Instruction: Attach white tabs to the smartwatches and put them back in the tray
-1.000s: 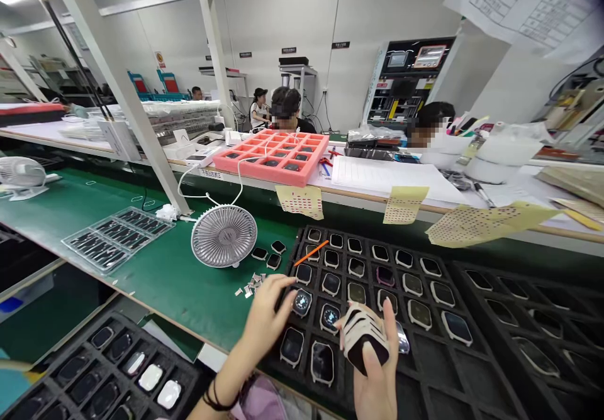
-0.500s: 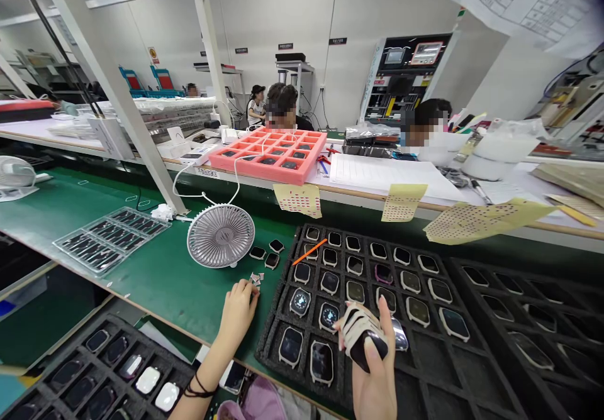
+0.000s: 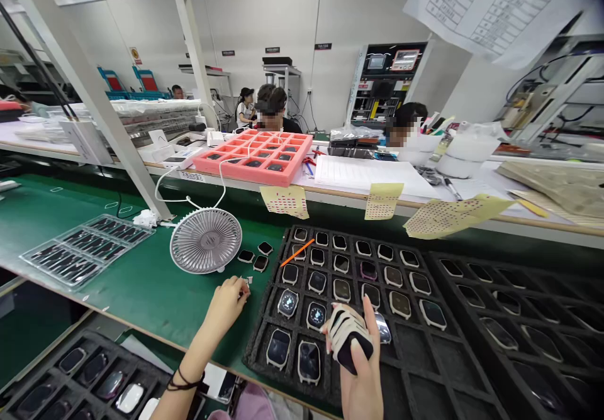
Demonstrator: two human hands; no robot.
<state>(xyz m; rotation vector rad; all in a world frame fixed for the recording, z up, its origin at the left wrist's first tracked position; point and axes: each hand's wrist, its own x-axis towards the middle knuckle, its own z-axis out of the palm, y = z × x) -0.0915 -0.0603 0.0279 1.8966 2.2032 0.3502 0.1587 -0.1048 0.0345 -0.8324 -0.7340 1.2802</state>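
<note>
My right hand [image 3: 361, 370] is shut on a dark watch case [image 3: 355, 352] banded with white-and-black strips, just above the black foam tray [image 3: 257, 358]. Rows of watches sit in that tray's pockets, and a lit-screen watch [image 3: 316, 315] lies close to my right fingers. My left hand [image 3: 225, 304] is on the green mat beside the tray, its bunched fingertips at a few small metal pieces [image 3: 246, 280]. Whether those fingers pinch a piece is hidden. Several black watch cases [image 3: 253, 258] lie on the mat just beyond.
A white desk fan [image 3: 206, 241] and a clear tray of dark parts [image 3: 87, 250] stand on the green mat. Another black tray [image 3: 514, 326] is on the right, another [image 3: 89, 376] lower left. A pink foam tray [image 3: 252, 158] and a co-worker [image 3: 271, 109] are beyond the bench.
My left hand has moved off the watches in the tray, leftward to the small metal pieces on the mat. My right hand keeps its hold. The whole view has swung slightly.
</note>
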